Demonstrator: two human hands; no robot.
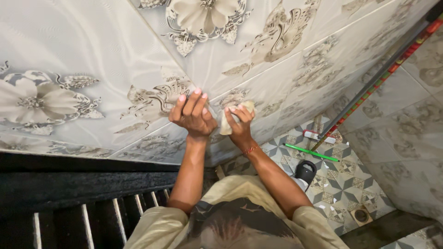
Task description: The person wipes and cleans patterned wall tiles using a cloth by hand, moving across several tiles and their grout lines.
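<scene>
My left hand (191, 113) presses its fingertips against a glossy wall tile (138, 55) printed with grey and beige flowers, fingers slightly spread, holding nothing. Beside it my right hand (239, 123) grips a small pale cloth (229, 121) and holds it against the same tiled wall near a grout line. A red thread band circles the right wrist. Both forearms reach up from my beige shirt at the bottom of the view.
A long metal straightedge with red markings (383, 76) leans in the corner at the right. On the patterned floor tiles (341, 184) lie a green stick (311, 152), a black bottle (305, 170) and a floor drain (361, 215). Dark steps (69, 193) run at the lower left.
</scene>
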